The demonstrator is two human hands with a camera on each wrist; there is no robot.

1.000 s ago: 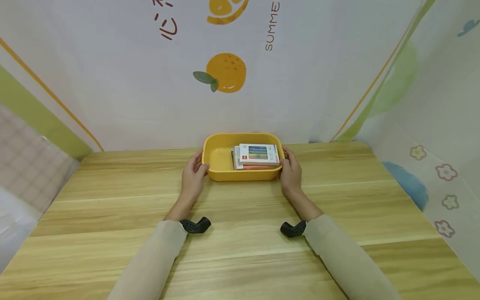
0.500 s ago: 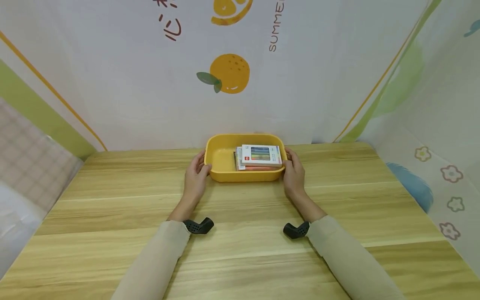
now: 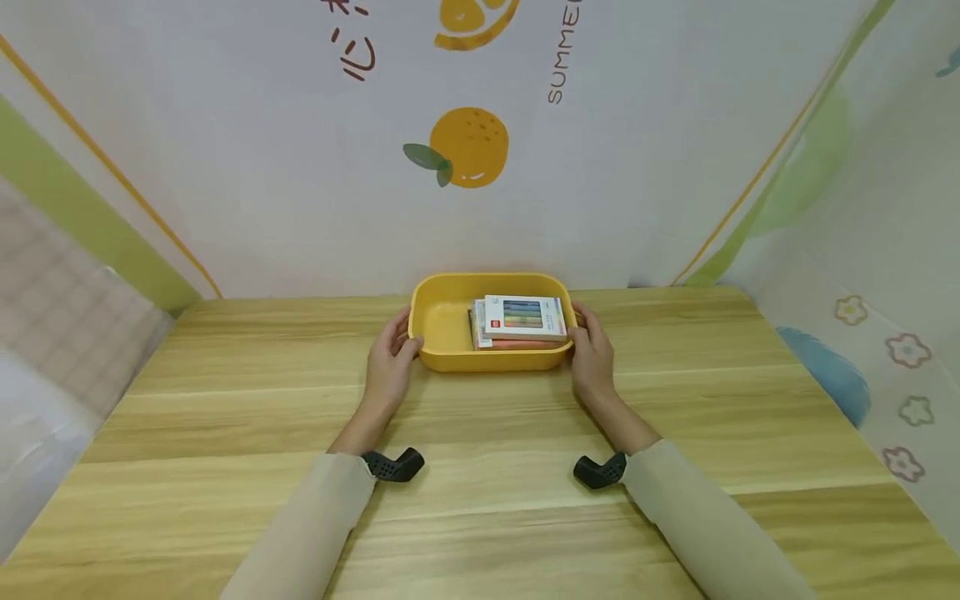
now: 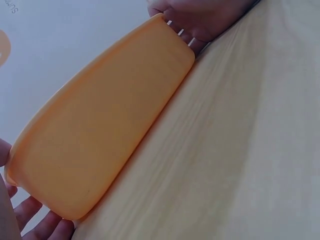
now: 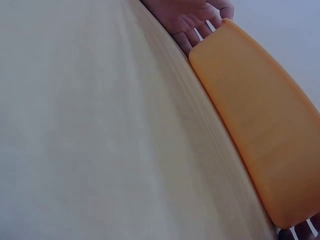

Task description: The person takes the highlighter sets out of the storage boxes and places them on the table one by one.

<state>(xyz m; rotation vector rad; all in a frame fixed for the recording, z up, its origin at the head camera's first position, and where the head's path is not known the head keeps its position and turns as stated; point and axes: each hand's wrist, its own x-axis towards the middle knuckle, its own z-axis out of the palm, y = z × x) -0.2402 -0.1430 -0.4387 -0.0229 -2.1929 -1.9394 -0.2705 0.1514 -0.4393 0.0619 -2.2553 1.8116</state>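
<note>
A yellow plastic bin (image 3: pixel 491 362) stands near the back edge of the table in the head view. My left hand (image 3: pixel 388 362) grips its left end, with the thumb at the rim and fingers along the outer side. At the opposite end, my right hand (image 3: pixel 594 360) holds the bin the same way. Inside, towards the right, a white box (image 3: pixel 555 317) with a window showing coloured sticks lies on top of other flat packs (image 3: pixel 480 332). Both wrist views show the bin's front wall (image 4: pixel 110 110), its lower edge close along the tabletop.
The wood-grain table (image 3: pixel 487 533) extends in front of the bin and to both sides. Behind it hangs a white cloth (image 3: pixel 300 208) printed with oranges. Black devices (image 3: pixel 393 465) sit on both wrists, at the sleeve cuffs.
The bin has come slightly towards me from the back edge, with both hands still holding its ends. The head view has shifted a little, so the backdrop appears further right.
</note>
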